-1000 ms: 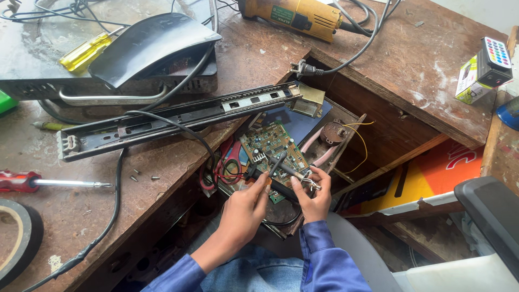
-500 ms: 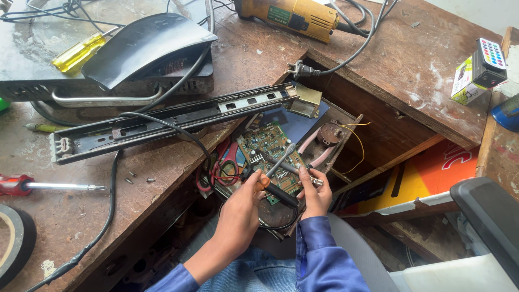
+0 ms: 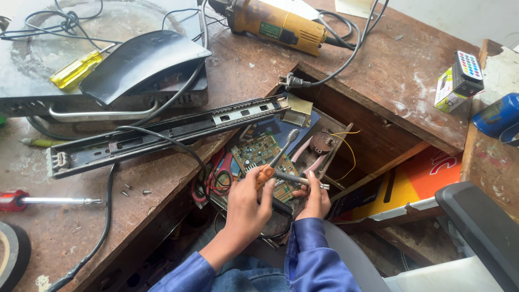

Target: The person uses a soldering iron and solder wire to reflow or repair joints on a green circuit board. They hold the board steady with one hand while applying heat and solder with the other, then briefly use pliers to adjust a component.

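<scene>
Left hand curled round an orange-handled tool, right hand pinching a metal rod, both over the green circuit board lying in the open drawer among wires.

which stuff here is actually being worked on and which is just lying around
In hand:
- left hand holding an orange-handled tool
- right hand holding a metal rod
- green circuit board under both

Lying about:
- yellow angle grinder
- drawer slide rail
- red screwdriver
- yellow screwdriver
- small remote
</scene>
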